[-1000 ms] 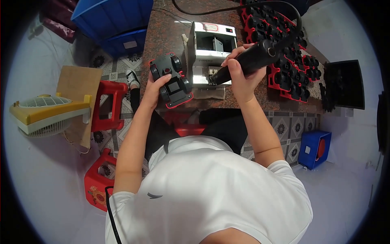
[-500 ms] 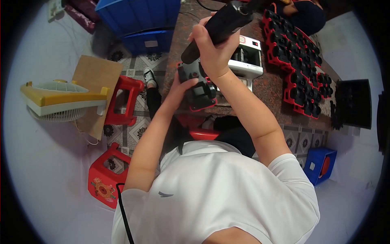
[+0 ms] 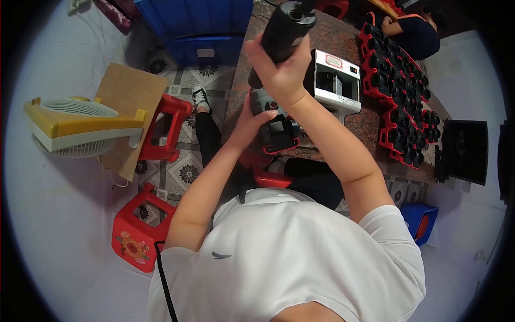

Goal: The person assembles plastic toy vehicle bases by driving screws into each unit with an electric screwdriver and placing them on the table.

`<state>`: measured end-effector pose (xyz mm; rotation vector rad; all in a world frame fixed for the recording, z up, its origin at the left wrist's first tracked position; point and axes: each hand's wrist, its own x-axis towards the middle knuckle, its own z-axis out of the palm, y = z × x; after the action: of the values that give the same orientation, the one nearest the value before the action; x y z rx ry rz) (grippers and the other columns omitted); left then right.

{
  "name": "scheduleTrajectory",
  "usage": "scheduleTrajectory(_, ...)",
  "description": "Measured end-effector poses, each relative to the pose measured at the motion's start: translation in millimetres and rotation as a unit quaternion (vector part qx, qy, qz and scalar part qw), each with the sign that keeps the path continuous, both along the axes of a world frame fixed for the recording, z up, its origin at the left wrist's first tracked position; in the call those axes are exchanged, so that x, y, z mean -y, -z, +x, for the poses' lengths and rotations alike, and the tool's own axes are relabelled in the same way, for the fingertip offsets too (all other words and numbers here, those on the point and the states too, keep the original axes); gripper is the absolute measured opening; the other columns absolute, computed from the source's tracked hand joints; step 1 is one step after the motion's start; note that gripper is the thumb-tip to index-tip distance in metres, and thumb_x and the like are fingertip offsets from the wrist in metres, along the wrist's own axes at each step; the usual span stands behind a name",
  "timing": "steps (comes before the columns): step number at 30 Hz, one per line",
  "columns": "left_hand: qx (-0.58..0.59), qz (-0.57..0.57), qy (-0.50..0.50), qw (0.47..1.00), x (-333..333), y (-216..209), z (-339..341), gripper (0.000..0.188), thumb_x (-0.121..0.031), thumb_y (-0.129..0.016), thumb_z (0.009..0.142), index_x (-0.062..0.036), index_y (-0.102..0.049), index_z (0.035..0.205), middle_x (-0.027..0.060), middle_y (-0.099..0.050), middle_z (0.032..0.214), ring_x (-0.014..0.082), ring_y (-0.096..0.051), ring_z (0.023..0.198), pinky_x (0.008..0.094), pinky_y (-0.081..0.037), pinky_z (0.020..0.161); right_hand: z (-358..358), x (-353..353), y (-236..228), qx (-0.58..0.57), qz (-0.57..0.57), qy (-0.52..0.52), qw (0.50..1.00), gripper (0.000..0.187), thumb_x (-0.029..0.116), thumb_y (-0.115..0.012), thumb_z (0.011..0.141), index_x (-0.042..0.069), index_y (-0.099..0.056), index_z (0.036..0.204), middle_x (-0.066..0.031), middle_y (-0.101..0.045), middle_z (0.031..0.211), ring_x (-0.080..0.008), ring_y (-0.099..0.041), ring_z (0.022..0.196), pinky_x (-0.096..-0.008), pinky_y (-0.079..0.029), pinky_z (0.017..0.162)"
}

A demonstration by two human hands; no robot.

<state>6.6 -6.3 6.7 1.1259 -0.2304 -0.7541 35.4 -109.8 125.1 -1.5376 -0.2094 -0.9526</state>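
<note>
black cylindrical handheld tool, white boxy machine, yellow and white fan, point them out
Black cylindrical handheld tool [image 3: 282, 37]: head view, body
White boxy machine [image 3: 339, 101]: head view, lower panel
Yellow and white fan [image 3: 88, 126]: head view, yellow casing

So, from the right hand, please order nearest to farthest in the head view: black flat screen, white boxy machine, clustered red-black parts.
1. White boxy machine, immediately right.
2. Clustered red-black parts, beyond it.
3. Black flat screen, far right.

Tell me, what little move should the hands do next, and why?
Perhaps the right hand should gently line up the black tool with the far end of the toy car, because the tool's lower end is right by it and the left hand holds the car. The tool's tip is hidden, so go slowly.
</note>
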Motion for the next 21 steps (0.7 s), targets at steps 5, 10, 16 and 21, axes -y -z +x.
scheduleTrajectory(5, -0.004, 0.003, -0.005, 1.0, 0, -1, -1, 0.071, -0.019, -0.069, 0.072, -0.0022, -0.031, 0.13, 0.0095, -0.048, 0.115, 0.0174, -0.048, 0.108, 0.0316, -0.039, 0.094, 2, -2, 3, -0.017, 0.012, 0.0, 1.0, 0.044, 0.01, -0.077, 0.07, 0.003, -0.046, 0.101, -0.0011, -0.056, 0.074, -0.0088, -0.054, 0.062, -0.0228, -0.045, 0.056)
scheduleTrajectory(10, 0.046, 0.016, -0.022, 0.999, 1, -3, 0, 0.069, -0.018, -0.068, 0.074, -0.0019, -0.031, 0.13, 0.01, -0.049, 0.116, 0.0181, -0.048, 0.108, 0.031, -0.038, 0.095, 1, -5, 4, -0.014, 0.014, -0.006, 1.0, 0.045, 0.01, -0.078, 0.069, 0.003, -0.046, 0.101, -0.0022, -0.058, 0.073, -0.0093, -0.055, 0.062, -0.024, -0.046, 0.056)
scheduleTrajectory(16, 0.024, 0.018, -0.008, 1.0, 1, 4, 4, 0.075, -0.017, -0.07, 0.073, -0.0033, -0.028, 0.134, 0.0087, -0.048, 0.118, 0.0187, -0.047, 0.112, 0.0319, -0.037, 0.097, 8, 1, -6, -0.027, 0.026, 0.011, 0.999, 0.045, 0.012, -0.079, 0.068, 0.003, -0.049, 0.099, -0.0017, -0.058, 0.07, -0.0096, -0.055, 0.061, -0.0251, -0.047, 0.057)
scheduleTrajectory(21, 0.067, 0.026, -0.006, 0.997, -6, 19, 8, 0.079, -0.018, -0.071, 0.072, -0.0041, -0.027, 0.136, 0.008, -0.046, 0.121, 0.0193, -0.046, 0.113, 0.0327, -0.035, 0.099, -30, 10, -16, 0.007, 0.039, -0.053, 0.998, 0.046, -0.001, -0.068, 0.076, 0.001, -0.04, 0.113, -0.0061, -0.056, 0.081, -0.0112, -0.057, 0.069, -0.0243, -0.048, 0.061)
